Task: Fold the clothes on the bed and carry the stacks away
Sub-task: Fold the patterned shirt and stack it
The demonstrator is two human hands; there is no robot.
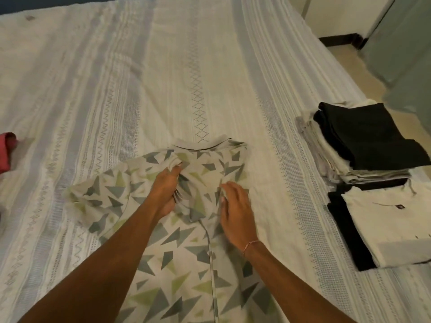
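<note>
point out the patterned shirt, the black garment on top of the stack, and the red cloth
patterned shirt (186, 259): head view, on its lower front panel
black garment (370, 134): head view, middle of its folded top face
red cloth (5, 151): head view, its visible part at the left edge

The shirt (186, 252) is pale grey, scattered with grey, slate and olive-green triangles. The bed (163, 78) cover is off-white with grey-blue woven stripes, zigzags and diamonds. A red cloth (5, 152) shows at the left edge. The far stack (363, 145) is grey and cream, topped black; the near stack (384, 227) is white over black.
</note>
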